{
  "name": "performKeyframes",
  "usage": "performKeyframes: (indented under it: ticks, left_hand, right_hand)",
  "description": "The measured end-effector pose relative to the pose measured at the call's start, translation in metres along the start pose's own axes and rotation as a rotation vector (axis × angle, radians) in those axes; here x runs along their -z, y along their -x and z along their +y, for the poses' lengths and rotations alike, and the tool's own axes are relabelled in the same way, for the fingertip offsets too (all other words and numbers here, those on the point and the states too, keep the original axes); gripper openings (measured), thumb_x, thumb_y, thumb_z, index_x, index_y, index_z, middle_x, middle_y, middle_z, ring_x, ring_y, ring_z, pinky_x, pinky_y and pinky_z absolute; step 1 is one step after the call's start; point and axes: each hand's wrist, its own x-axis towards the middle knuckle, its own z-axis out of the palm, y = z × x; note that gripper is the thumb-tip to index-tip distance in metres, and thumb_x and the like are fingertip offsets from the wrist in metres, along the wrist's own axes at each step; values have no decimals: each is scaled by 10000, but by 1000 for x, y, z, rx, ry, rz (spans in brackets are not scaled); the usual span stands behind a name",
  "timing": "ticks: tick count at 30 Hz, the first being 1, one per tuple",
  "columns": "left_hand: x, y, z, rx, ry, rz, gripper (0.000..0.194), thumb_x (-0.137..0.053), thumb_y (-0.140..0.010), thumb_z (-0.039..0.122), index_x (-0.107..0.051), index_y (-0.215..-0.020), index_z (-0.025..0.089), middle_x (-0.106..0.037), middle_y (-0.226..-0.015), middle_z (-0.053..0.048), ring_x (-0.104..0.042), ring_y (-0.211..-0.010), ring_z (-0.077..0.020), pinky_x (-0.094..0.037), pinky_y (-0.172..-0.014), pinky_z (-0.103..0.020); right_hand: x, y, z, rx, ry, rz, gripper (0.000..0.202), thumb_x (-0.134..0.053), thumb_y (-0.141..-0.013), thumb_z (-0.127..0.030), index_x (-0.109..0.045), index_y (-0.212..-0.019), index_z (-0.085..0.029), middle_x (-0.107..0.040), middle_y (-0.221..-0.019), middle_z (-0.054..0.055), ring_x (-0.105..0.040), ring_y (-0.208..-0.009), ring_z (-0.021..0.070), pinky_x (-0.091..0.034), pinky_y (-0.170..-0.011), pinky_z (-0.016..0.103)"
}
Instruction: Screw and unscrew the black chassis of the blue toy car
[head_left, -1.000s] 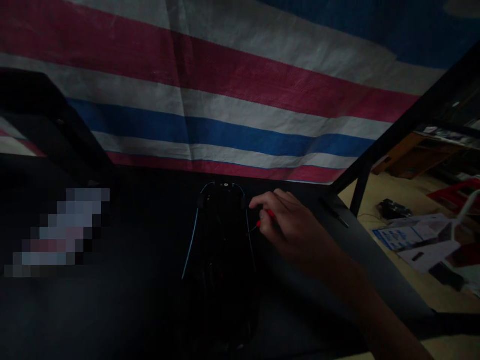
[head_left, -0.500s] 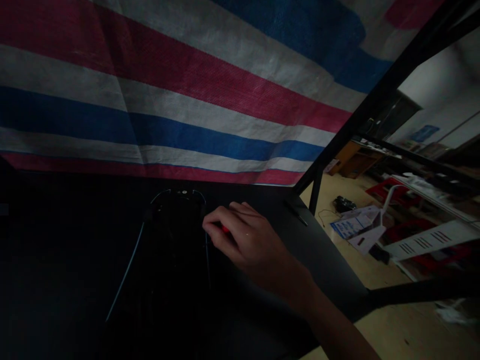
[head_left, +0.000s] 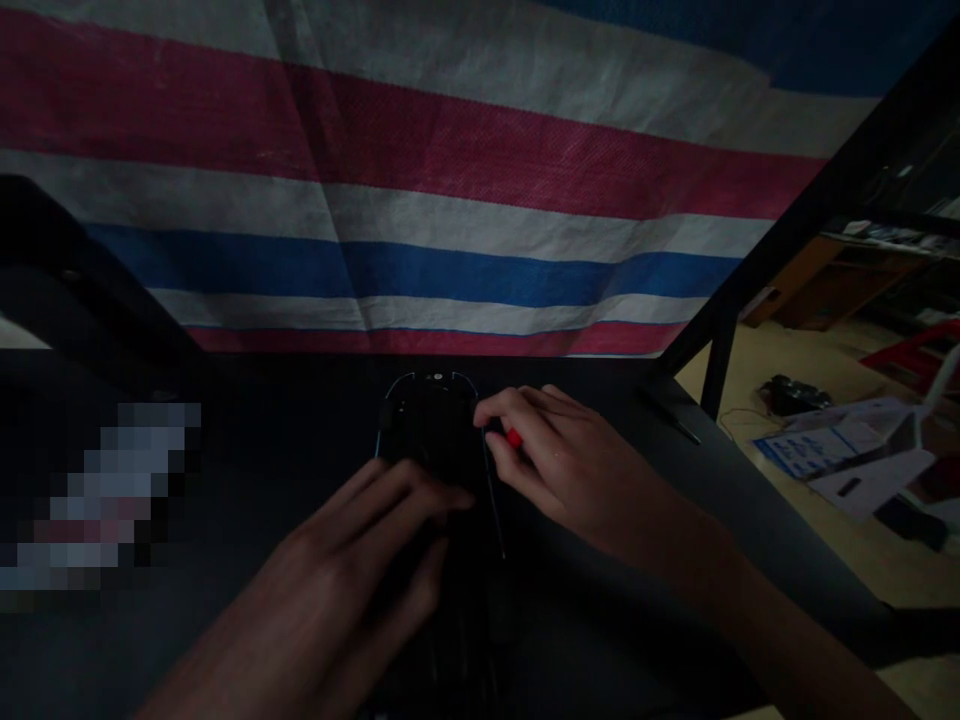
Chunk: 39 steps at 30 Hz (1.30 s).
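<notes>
A long black object [head_left: 439, 420] with a rounded far end and thin blue edge lines lies on the dark table [head_left: 600, 620]. My right hand [head_left: 559, 450] is at its right edge, fingers curled round a small red item [head_left: 514, 438], perhaps a handle; the rest of it is hidden. Over the near part of the black object, my left hand [head_left: 382, 530] reaches in from the lower left. Its fingers are bent, with thumb and index apart, and nothing shows between them. Dim light hides most detail of the black object.
Behind the table hangs a striped red, white and blue sheet [head_left: 450, 270]. A thin dark tool [head_left: 679, 422] lies near the right table edge. Black frame bars [head_left: 720, 365] stand at the right. A pixelated patch covers something at the left. White and blue packaging [head_left: 817, 440] lies on the floor.
My left hand has come into view over the black object. The view has shifted, so the object and my right hand appear farther right. The red item is still in my right hand.
</notes>
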Motion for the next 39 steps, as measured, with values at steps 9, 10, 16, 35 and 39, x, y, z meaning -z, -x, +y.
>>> performKeyframes:
  ticks: [9,10,16,35,39]
  left_hand:
    - [-11,-51,-9,49,5,-264,308,-650,-998,208,-700,-1302,204,-705,-1327,-115,-748,-1124,-304,-651,-942,-466]
    - [-11,-50,-9,60,6,-272,302,-652,-997,204,-703,-1294,199,-708,-1319,-116,-748,-1124,-307,-649,-949,-479]
    - [-10,-52,-8,39,31,-252,251,-655,-1001,197,-709,-1246,196,-707,-1320,-113,-729,-1179,-294,-627,-982,-423]
    - [-9,-52,3,70,27,-262,236,-619,-1039,150,-718,-1227,252,-699,-1200,-39,-730,-1078,-237,-594,-945,-387]
    - [-8,-54,8,84,-17,-268,249,-627,-1036,132,-730,-1213,273,-703,-1186,-21,-737,-1055,-235,-588,-912,-388]
  right_hand:
    - [6,-1,3,-10,-110,-31,247,-489,-1095,-138,-629,-1297,-169,-761,-1215,70,-690,-1091,224,-500,-1007,410]
    - [6,-2,3,-1,-108,-23,244,-494,-1095,-146,-628,-1298,-162,-759,-1227,76,-688,-1110,231,-497,-1020,418]
    - [2,-4,6,0,-149,12,195,-506,-1102,-166,-612,-1265,-184,-765,-1202,75,-709,-1102,227,-525,-1004,406]
    - [10,6,15,-17,-229,14,191,-502,-1086,-117,-588,-1236,-196,-728,-1187,78,-684,-1141,223,-530,-1013,400]
    - [15,13,27,-174,-314,-11,247,-524,-1050,-98,-593,-1248,-229,-726,-1206,49,-683,-1148,200,-498,-1026,357]
